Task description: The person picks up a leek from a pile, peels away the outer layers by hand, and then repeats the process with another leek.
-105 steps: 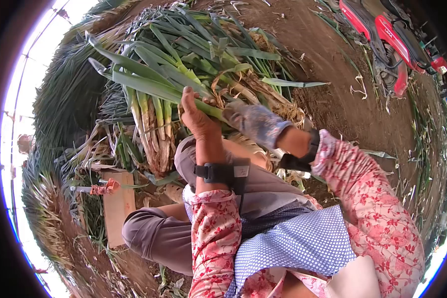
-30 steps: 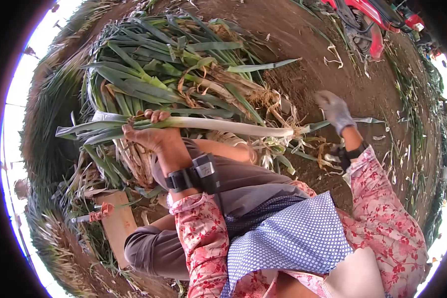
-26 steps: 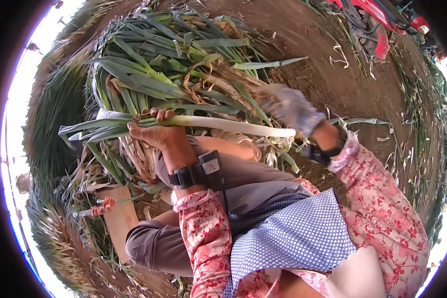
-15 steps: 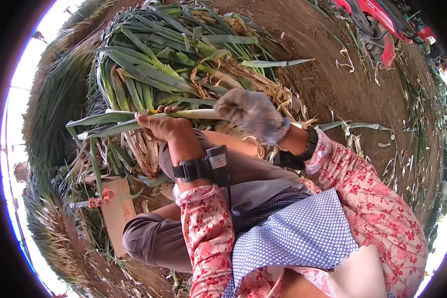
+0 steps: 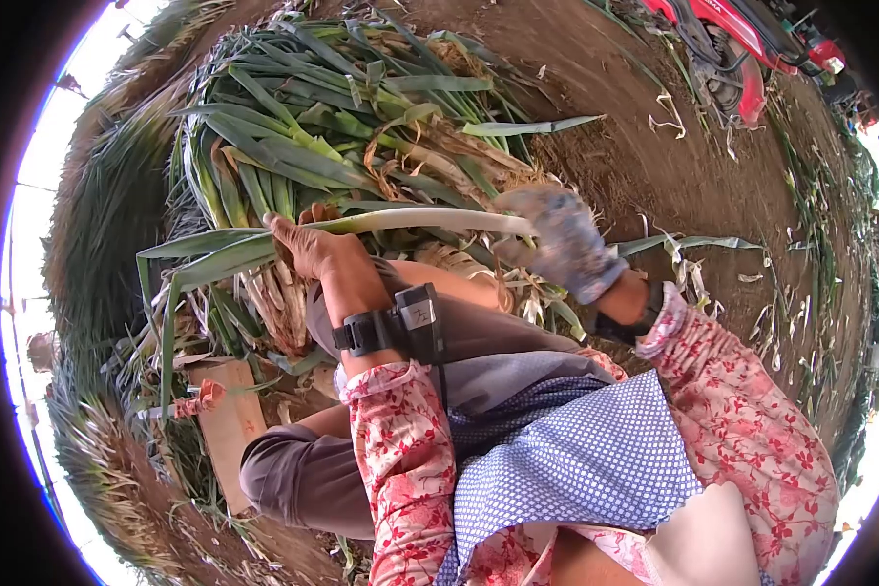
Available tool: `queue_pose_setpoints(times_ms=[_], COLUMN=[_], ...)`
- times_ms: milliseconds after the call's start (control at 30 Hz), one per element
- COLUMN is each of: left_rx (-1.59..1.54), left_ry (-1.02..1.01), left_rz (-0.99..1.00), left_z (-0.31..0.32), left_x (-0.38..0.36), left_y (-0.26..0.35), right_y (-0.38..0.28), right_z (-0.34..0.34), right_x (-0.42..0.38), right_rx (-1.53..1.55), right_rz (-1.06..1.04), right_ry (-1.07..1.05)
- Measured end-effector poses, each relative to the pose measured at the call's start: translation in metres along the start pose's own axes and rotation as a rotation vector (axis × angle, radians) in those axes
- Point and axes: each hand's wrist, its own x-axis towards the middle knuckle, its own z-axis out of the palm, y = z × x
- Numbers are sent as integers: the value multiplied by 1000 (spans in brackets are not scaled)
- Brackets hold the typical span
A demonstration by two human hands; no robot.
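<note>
My bare left hand (image 5: 314,246) is closed round a long leek (image 5: 439,218) where its green leaves meet the pale stem. The leaves hang out to the left, and the white stem bows to the right. At the stem's white end is my right hand (image 5: 557,239), in a grey, dirt-stained glove. Its fingers are smeared by motion, so their grip on the stem cannot be made out. Just beyond both hands lies a big heap of leeks (image 5: 293,137) with dry, brown outer leaves and roots.
A knife (image 5: 200,400) with an orange-wrapped handle lies by a wooden board (image 5: 232,430) at lower left. More leeks (image 5: 112,215) are piled along the left. Red machinery (image 5: 742,44) stands at upper right. Peeled leaf scraps (image 5: 689,273) litter the soil.
My right hand has moved right and slightly down along the stem, leaving more of the white part bare. My left hand keeps its hold on the leek, nearly in place.
</note>
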Motion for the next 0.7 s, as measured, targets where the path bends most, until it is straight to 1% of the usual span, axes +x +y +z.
queue_pose_setpoints(times_ms=[67,200,300,400,433,467,533,600,633,700], left_rx=[52,190,237,220,206,191,198,242,246,259], left_ry=[-29,-57,-23,-20,-44,-68,-63,-4,-5,-9], left_rz=[-46,-119,-80,-88,-106,-122,-147,-165,-157,-141], left_z=[-1,-8,-4,-2,-4,-10,-11,-4,-3,-4], left_x=[-5,12,6,-3,7,29,36,13,11,6], left_y=[4,1,-1,3,-2,-10,-14,0,1,0], right_y=[-16,4,12,15,19,17,18,48,57,44], right_z=[16,54,55,52,42,32,13,-12,-18,-31], right_x=[10,18,27,28,28,24,7,-14,-20,-20], right_rx=[-141,-193,-237,-106,32,140,353,537,629,318], right_rz=[-127,-247,-294,-180,-246,-153,39,269,385,362], right_ry=[39,112,139,200,201,199,195,133,101,78])
